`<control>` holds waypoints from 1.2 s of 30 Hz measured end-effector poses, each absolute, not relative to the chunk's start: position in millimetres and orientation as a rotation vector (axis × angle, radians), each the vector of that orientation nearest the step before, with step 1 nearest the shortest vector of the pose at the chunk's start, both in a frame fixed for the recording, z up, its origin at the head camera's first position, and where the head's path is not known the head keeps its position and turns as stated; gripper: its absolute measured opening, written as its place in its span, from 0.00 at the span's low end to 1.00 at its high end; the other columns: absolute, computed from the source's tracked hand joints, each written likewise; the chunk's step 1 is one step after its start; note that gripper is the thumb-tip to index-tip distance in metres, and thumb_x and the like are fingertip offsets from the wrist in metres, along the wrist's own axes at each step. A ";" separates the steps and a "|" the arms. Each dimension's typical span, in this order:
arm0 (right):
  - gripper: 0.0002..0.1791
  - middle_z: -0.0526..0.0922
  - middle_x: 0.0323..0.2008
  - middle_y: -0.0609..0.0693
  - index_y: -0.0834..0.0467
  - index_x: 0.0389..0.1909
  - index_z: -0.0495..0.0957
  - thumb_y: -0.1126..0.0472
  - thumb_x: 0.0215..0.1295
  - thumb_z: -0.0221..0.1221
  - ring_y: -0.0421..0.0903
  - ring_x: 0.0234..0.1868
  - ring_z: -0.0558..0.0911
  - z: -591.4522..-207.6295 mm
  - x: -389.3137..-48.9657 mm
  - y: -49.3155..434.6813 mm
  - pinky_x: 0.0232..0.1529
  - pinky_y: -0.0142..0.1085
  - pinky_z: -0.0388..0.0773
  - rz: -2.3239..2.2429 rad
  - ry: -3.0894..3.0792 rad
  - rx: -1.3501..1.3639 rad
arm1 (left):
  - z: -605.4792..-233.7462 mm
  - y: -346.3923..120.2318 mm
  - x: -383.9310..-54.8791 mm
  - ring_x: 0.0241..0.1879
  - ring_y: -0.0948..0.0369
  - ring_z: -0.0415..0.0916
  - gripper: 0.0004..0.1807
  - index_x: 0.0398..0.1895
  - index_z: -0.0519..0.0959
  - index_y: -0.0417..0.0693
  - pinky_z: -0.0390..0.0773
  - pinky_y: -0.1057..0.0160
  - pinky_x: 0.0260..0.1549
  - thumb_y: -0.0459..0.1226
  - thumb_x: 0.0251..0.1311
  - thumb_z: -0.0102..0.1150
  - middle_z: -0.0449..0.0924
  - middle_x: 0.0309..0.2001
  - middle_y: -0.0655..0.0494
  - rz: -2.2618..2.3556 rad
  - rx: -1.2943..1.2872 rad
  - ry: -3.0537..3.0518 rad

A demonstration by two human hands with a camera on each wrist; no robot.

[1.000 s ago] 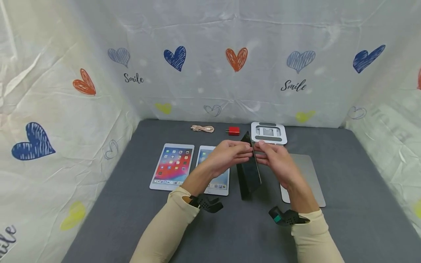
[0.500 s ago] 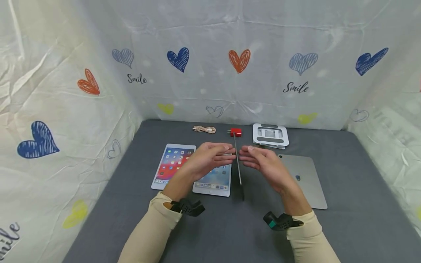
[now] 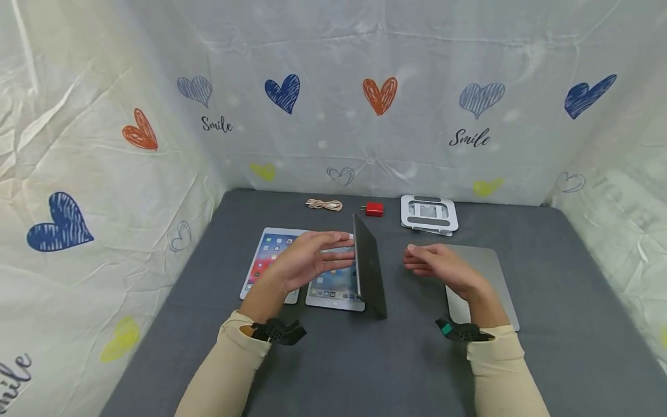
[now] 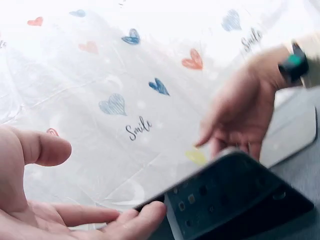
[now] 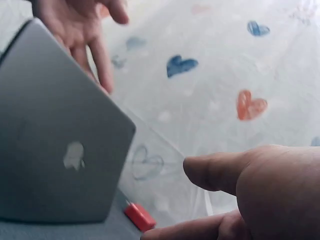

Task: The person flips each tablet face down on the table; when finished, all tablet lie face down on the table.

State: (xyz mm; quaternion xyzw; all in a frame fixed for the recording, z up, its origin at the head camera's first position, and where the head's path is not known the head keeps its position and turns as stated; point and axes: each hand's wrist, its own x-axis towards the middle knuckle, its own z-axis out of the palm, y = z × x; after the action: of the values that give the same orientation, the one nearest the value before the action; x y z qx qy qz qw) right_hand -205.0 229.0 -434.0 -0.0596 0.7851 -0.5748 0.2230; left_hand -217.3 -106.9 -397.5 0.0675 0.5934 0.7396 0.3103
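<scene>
A dark grey tablet [image 3: 372, 272] with an apple logo on its back [image 5: 60, 130] leans to the left on its long edge, black screen facing left. My left hand [image 3: 314, 258] has its fingers extended, the tips against the tablet's screen side near its upper edge. Under its lean lies a white tablet [image 3: 333, 303] with a lit screen, partly covered by the hand. Another lit white tablet [image 3: 252, 294] lies left of that one, below my left forearm. My right hand [image 3: 440, 263] hovers apart from the dark tablet, thumb extended and holding nothing, over a silver tablet [image 3: 487, 272] lying face down.
Along the back of the grey table [image 3: 406, 370] lie a coiled cable [image 3: 324, 204], a red charger plug [image 3: 374, 209] and a folded white stand [image 3: 429, 214]. A white curtain [image 3: 333, 127] printed with hearts rises behind and on both sides.
The dark tablet has tipped over from leaning right, through upright, to leaning left. My left hand has moved left with it; my right hand has come away from it to the right.
</scene>
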 end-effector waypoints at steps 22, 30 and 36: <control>0.35 0.75 0.74 0.72 0.76 0.75 0.69 0.48 0.90 0.50 0.64 0.76 0.78 -445.2 -211.3 250.9 0.76 0.49 0.78 -1.506 2.162 -0.063 | -434.1 -100.4 -224.7 0.68 0.44 0.73 0.29 0.76 0.68 0.31 0.68 0.37 0.81 0.43 0.84 0.47 0.69 0.71 0.41 2.035 -0.029 1.390; 0.38 0.74 0.75 0.72 0.77 0.76 0.68 0.45 0.89 0.50 0.64 0.77 0.77 -445.1 -210.4 258.8 0.76 0.48 0.79 -1.497 2.161 -0.076 | -441.7 -85.5 -230.2 0.71 0.41 0.71 0.30 0.78 0.68 0.33 0.69 0.37 0.80 0.43 0.81 0.51 0.67 0.76 0.39 1.996 -0.041 1.422; 0.36 0.74 0.75 0.72 0.76 0.76 0.68 0.46 0.90 0.49 0.64 0.77 0.76 -444.1 -209.0 259.4 0.76 0.48 0.78 -1.479 2.172 -0.059 | -446.6 -75.5 -234.5 0.73 0.38 0.69 0.30 0.77 0.67 0.33 0.69 0.36 0.79 0.42 0.82 0.51 0.67 0.76 0.38 1.966 -0.035 1.419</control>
State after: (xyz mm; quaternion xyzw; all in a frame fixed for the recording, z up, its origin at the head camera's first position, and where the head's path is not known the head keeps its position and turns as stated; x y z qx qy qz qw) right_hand -209.0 259.4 -444.1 -0.0216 0.7994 -0.5442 0.2538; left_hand -234.5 -75.5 -446.6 -0.0134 0.5479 0.7593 0.3508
